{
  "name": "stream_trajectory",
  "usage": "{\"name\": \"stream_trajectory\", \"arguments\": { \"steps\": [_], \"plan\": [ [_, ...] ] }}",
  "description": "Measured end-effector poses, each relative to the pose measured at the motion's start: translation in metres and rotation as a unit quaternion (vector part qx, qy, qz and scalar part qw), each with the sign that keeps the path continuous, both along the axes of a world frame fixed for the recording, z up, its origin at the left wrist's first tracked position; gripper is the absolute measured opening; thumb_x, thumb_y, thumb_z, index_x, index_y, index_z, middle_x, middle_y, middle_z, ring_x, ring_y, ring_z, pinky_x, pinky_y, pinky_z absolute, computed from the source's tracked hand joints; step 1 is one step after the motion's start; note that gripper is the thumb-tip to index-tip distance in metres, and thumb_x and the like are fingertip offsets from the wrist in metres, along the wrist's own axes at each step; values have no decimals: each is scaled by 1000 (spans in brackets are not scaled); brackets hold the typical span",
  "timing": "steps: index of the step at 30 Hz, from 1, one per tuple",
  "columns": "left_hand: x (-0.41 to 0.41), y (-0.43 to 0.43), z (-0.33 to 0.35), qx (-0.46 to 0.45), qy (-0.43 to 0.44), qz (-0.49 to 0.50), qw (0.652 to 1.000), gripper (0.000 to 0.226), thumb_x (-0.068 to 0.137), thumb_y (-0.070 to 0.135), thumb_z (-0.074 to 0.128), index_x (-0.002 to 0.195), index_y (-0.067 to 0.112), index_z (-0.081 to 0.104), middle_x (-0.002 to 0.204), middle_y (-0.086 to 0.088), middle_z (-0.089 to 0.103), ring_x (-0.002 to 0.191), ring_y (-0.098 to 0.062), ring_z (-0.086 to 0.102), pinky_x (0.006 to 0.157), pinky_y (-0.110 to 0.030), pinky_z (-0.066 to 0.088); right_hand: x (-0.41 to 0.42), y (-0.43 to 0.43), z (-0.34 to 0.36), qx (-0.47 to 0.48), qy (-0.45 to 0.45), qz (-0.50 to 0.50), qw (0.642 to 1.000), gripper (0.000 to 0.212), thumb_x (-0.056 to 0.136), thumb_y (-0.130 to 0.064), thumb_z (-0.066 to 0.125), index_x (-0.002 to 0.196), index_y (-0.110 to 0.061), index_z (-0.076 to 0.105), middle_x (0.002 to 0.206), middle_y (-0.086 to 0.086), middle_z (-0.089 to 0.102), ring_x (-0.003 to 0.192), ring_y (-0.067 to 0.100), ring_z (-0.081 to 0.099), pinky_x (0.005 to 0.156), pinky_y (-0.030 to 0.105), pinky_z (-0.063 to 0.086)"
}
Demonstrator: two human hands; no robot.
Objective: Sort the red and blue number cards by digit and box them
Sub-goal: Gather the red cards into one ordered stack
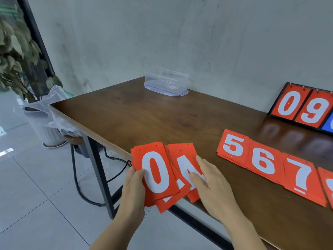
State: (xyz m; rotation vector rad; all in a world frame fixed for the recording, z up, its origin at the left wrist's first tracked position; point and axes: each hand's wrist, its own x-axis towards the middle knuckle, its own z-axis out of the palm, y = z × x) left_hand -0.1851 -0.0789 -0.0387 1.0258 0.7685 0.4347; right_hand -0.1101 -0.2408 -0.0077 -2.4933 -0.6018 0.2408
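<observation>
Low in the frame, the left hand (134,184) grips a red card stack (156,173); the right hand (211,184) lies flat-fingered on neighbouring cards (185,159).

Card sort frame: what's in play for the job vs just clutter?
In play:
fanned red cards, 0 on top, gripped by the left hand, right hand resting on them
5 stack, 6 stack, 7 stack
clear plastic box

Clutter:
scoreboard showing 0 and 9 (arguably the card source)
potted plant
stool
</observation>
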Motion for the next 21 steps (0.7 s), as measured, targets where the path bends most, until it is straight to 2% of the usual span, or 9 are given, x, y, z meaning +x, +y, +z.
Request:
{"name": "stream_trajectory", "arguments": {
  "steps": [4,9,11,12,14,15,18,21],
  "plan": [
    [-3,-7,-1,17,9,-9,1000,27,96,18,42,110,31,60,100,2,70,94,-23,67,78,-42,56,-13,17,-2,25,-3,38,999,57,101,-47,29,153,-30,14,157,-16,18,145,4,11,116,24,10],
    [-12,-10,-4,19,-15,-47,999,28,98,16,41,117,28,57,100,0,73,91,-27,69,61,-34,54,-37,35,-13,17,-13,72,997,59,100,-54,24,153,-34,7,158,-20,11,145,0,7,111,15,2],
    [-16,-8,-5,12,-43,-64,997,29,100,16,43,125,28,54,104,1,73,93,-25,71,68,-37,57,-41,37,-17,31,-4,84,996,59,99,-55,25,153,-35,10,156,-23,13,144,0,10,114,17,3],
    [-19,-7,-5,8,-55,-71,996,30,101,17,45,127,28,53,106,1,73,94,-24,71,73,-39,57,-41,35,-16,52,9,91,994,59,99,-56,27,152,-36,13,155,-23,19,144,1,16,119,24,11],
    [-22,-5,-6,6,-62,-76,995,31,99,20,49,129,29,53,108,1,72,95,-25,71,78,-45,58,-35,26,-9,96,32,93,991,58,97,-56,33,150,-36,21,150,-22,30,140,3,29,116,32,29],
    [-22,-5,-6,2,-65,-76,995,32,98,21,52,129,30,53,109,0,72,96,-26,71,80,-48,57,-28,18,-4,97,24,83,992,57,98,-53,36,150,-35,23,150,-22,30,140,2,28,116,32,28],
    [-22,-6,-5,-5,-68,-74,995,35,93,26,57,128,29,54,111,-2,71,96,-29,70,85,-57,54,11,-12,10,30,-45,0,999,57,98,-46,43,150,-35,23,155,-16,23,144,6,21,115,31,24],
    [-19,-10,-3,1,-80,-70,994,28,93,25,57,121,28,57,104,-1,73,93,-29,71,85,-57,54,60,-38,16,-62,-83,-81,991,65,97,-50,42,152,-27,18,159,-5,17,146,16,17,116,36,21]
  ]
}}
